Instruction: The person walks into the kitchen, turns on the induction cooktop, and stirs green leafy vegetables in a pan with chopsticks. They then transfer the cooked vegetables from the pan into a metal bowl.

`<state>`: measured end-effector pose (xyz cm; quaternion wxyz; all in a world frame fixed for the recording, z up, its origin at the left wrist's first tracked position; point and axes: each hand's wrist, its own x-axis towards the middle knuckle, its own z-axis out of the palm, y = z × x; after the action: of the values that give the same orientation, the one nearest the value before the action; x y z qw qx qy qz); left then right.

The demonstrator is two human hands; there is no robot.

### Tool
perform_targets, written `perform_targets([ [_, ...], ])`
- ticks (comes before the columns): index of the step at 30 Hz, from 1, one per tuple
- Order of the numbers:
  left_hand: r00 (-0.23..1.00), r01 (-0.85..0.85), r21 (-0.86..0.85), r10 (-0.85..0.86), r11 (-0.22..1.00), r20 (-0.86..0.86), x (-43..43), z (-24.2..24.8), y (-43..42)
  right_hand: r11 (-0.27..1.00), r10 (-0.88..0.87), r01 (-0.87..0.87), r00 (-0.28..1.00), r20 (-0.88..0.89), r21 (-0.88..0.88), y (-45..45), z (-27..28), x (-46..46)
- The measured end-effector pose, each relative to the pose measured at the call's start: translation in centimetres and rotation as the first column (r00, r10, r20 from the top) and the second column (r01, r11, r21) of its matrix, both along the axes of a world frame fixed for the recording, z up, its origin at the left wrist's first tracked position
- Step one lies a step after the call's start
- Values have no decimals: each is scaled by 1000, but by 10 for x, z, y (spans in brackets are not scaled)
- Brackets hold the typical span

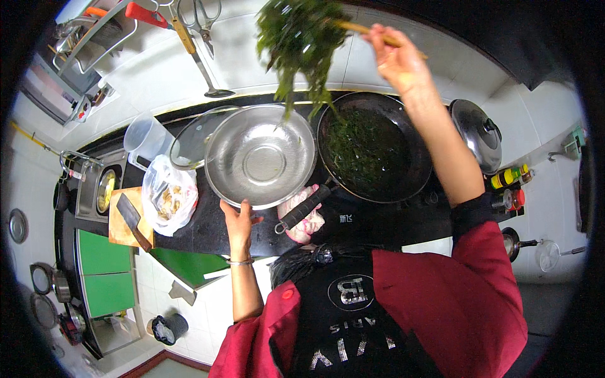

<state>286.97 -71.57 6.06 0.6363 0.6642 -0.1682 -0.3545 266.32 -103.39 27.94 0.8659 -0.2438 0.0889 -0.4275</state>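
Observation:
My right hand [394,59] grips wooden chopsticks [354,27], raised high. From them hangs a large wet clump of dark green leafy strands [302,47], its lower tips above the gap between colander and wok. A black wok [420,175] on the counter to the right holds more of the same greens [368,146] in dark liquid. My left hand [240,219] holds the near rim of a perforated steel colander [264,163], which has only a few green bits in it. The wok's black handle [305,208] lies over a pink-and-white cloth [307,229].
Left of the colander are a glass lid [182,146], a clear plastic jug [147,137], a plastic bag [189,189] with brownish pieces, and a cleaver [127,211] on a cutting board [116,227]. A steel lid [475,137] and condiment bottles [508,177] stand at right.

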Motion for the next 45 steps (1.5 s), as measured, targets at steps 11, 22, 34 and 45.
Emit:
perform_targets([
  [11, 1000, -1, -12, 2, 1000, 25, 1, -2, -1, 729, -95, -423, 716, -692, -538, 100, -93, 79],
  [22, 999, 30, 29, -31, 999, 14, 0, 3, 1, 803, -423, -159, 526, -738, -574, 14, -120, -61],
  [34, 507, -154, 63, 24, 986, 862, 3, 63, -13, 911, -409, 333, 652, -638, -244, 27, -220, -75],
  [45, -243, 370, 613, -564, 698, 789, -17, 87, -211, 895, -439, 383, 674, -594, -227, 43, -198, -82],
])
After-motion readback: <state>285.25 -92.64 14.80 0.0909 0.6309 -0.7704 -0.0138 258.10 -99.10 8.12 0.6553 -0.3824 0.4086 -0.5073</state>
